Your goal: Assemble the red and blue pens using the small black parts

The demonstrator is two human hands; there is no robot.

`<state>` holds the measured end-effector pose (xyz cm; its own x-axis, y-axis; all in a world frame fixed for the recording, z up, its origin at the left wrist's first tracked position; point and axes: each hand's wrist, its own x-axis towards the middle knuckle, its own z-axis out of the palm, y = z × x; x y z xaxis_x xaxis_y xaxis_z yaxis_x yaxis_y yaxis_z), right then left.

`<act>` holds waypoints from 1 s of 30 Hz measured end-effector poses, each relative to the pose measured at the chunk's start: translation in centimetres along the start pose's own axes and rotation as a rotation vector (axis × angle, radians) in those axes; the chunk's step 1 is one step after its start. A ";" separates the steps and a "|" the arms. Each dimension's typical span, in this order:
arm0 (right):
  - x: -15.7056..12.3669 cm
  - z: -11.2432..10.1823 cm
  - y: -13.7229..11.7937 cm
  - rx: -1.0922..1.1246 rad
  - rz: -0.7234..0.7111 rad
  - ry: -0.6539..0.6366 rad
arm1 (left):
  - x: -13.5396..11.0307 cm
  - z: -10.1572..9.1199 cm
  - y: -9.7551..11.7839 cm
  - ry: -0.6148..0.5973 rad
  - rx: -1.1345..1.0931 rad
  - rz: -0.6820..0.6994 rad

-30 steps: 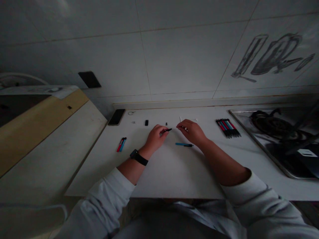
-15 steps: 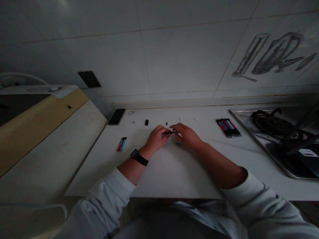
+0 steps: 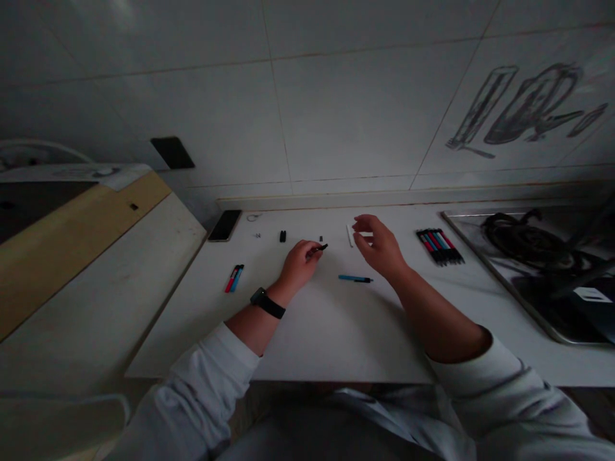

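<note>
The left hand pinches a small black piece — its tip pokes beyond the fingers. The right hand — thumb and fingers parted — hovers beside a white stick; a blue pen lies bodyward of it.

Piece in the left hand: black tip showing. Loose pen: blue barrel, black toward one end. Red pen beside blue pen, both with black ends. Pen row: red and blue barrels mixed, black ends. Thin stick white, counter white. Watch strap black. Sleeves pale grey. Wall tiles: grey, thin brownish joint lines, dark grey sketch-like motif at right. Board strip tan.
</note>
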<state>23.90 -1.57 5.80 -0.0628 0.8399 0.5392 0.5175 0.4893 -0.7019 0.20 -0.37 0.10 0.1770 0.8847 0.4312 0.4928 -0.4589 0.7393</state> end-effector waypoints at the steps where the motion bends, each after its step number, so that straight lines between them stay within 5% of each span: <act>1: 0.1 -0.1 0.0 -0.038 0.025 -0.021 | 0.0 0.1 -0.2 0.009 -0.012 -0.016; 3: 0.1 -0.2 0.0 -0.142 0.053 -0.179 | 0.0 0.2 -0.4 0.016 -0.038 -0.046; 7: -0.5 0.2 -0.2 -0.346 0.020 -0.733 | 0.0 0.1 -0.4 0.000 -0.073 -0.075; 10: -1.1 0.8 -0.2 -0.425 -0.014 -0.880 | 0.0 0.0 -0.2 -0.005 -0.085 -0.074; 15: -1.0 1.0 0.1 -0.411 -0.043 -0.792 | -0.1 -0.1 0.1 -0.020 -0.082 -0.065; 23: -0.3 0.6 0.5 -0.263 -0.076 -0.215 | -0.2 -0.1 0.2 -0.046 -0.025 -0.008; 30: -0.2 0.6 0.5 -0.254 -0.140 -0.130 | -0.3 -0.2 0.3 -0.053 0.016 0.037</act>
<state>23.67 -1.36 5.13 -0.2485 0.7994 0.5471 0.6919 0.5417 -0.4773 0.15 -0.80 0.27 0.2398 0.8704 0.4299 0.4982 -0.4904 0.7150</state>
